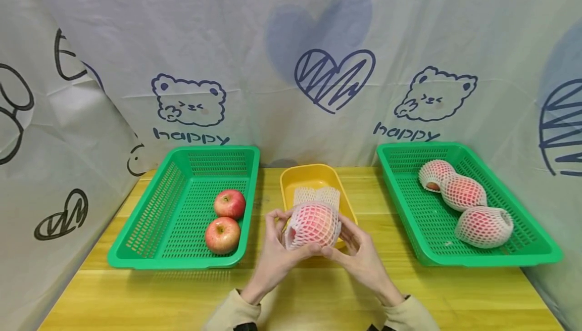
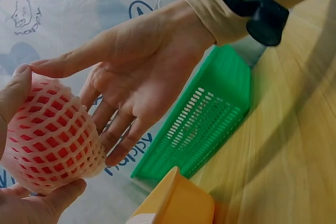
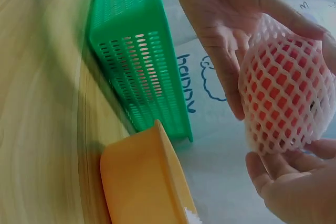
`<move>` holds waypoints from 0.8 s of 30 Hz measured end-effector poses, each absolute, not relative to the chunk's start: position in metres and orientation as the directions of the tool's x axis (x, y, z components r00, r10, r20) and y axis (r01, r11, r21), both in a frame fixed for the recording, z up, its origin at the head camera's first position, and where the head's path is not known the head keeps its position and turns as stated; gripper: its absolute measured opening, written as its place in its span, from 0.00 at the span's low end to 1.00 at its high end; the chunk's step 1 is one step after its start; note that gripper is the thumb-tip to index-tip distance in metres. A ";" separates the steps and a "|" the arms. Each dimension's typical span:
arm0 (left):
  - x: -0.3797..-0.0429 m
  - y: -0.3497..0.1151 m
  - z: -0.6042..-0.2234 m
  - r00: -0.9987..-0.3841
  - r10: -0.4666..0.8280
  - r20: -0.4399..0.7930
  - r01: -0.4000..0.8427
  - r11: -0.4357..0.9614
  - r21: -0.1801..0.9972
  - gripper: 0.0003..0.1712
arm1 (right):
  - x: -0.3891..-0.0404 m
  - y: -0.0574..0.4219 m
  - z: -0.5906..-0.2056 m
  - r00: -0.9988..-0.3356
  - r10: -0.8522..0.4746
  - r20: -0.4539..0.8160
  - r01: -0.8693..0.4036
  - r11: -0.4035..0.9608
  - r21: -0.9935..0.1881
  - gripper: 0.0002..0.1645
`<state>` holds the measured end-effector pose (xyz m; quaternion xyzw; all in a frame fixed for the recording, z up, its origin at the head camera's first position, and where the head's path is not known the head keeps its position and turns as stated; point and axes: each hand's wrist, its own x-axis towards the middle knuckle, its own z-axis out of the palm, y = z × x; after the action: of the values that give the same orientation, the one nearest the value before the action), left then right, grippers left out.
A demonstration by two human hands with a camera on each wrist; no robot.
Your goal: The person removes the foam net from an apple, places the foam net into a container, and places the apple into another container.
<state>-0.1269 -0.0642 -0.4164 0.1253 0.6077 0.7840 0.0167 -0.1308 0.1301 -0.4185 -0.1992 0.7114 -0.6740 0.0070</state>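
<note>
Between my two hands is an apple in a white foam net sleeve (image 1: 313,224), its red skin showing through the mesh. My left hand (image 1: 279,252) grips the left side, thumb along the near face and fingers around the far side. From the right, my right hand (image 1: 361,255) grips it the same way, and the thumb tips nearly meet in front. The wrist views show the net (image 2: 58,137) spread over the fruit with fingers on both sides. Behind and below it is a yellow bin (image 1: 313,172) with white foam nets (image 1: 328,196) inside.
At left, a green basket (image 1: 182,262) contains two bare apples (image 1: 223,235) along its right side. Another green basket (image 1: 491,260) at right holds three net-wrapped apples (image 1: 484,226). A printed white cloth (image 1: 263,119) hangs behind the wooden table (image 1: 150,300).
</note>
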 end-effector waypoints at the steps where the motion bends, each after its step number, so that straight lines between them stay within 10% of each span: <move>1: -0.127 -0.064 -0.416 -0.964 0.186 0.188 0.137 -0.257 0.957 0.44 | -0.131 0.130 -0.419 -0.916 -0.303 0.262 -0.272 -0.011 -0.962 0.44; 19: -0.126 -0.068 -0.416 -0.888 0.192 0.418 0.413 -0.066 0.908 0.16 | -0.133 0.137 -0.430 -0.897 -0.396 0.198 -0.017 -0.416 -0.909 0.49; 24: -0.127 -0.069 -0.417 -0.738 0.045 0.673 0.665 0.218 0.714 0.12 | -0.132 0.136 -0.429 -0.918 -0.364 0.156 0.009 -0.413 -0.911 0.50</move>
<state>-0.1272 -0.0695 -0.4169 0.2423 0.7327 0.5763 -0.2689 -0.1318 0.1359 -0.4291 -0.1674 0.5299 -0.8236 0.1134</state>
